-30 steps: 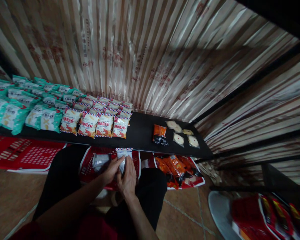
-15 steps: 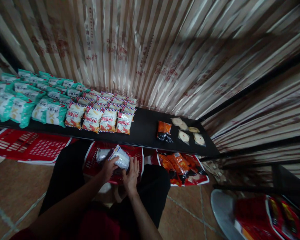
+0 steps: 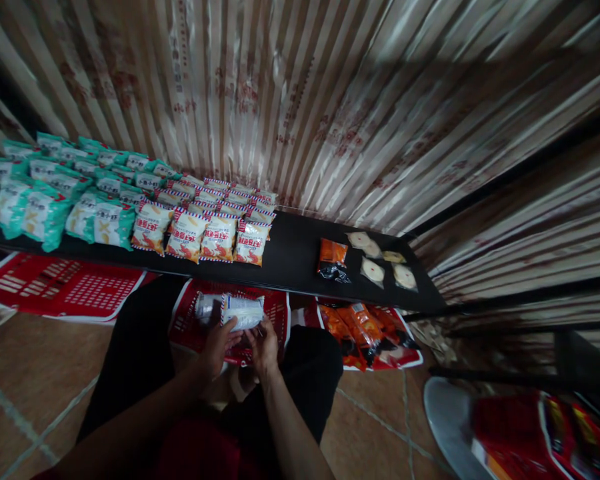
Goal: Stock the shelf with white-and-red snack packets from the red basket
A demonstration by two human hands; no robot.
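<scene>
Between my hands is a small snack bag (image 3: 243, 312), its whitish printed face up and a striped edge at its left. My left hand (image 3: 221, 345) is closed on its lower left part. My right hand (image 3: 264, 343) grips its lower right corner with bent fingers. Just below the bag lies a red container (image 3: 277, 320) with white markings, between my knees. Another silvery bag (image 3: 207, 308) rests in it, left of the held one. On the black shelf (image 3: 293, 247) ahead, rows of white-and-orange snack bags (image 3: 185, 233) with striped edges stand upright.
Teal snack bags (image 3: 113, 223) fill the shelf's left end. Farther right lie an orange-and-black bag (image 3: 333, 259) and several round pale packets (image 3: 373, 271). Orange bags (image 3: 363, 327) lie in a red container under the shelf. A striped curtain (image 3: 300, 100) hangs behind.
The held snack bag has turned from a slant to nearly level, and its top has swung right. My right fingers have shifted from flat along its side to its lower right corner.
</scene>
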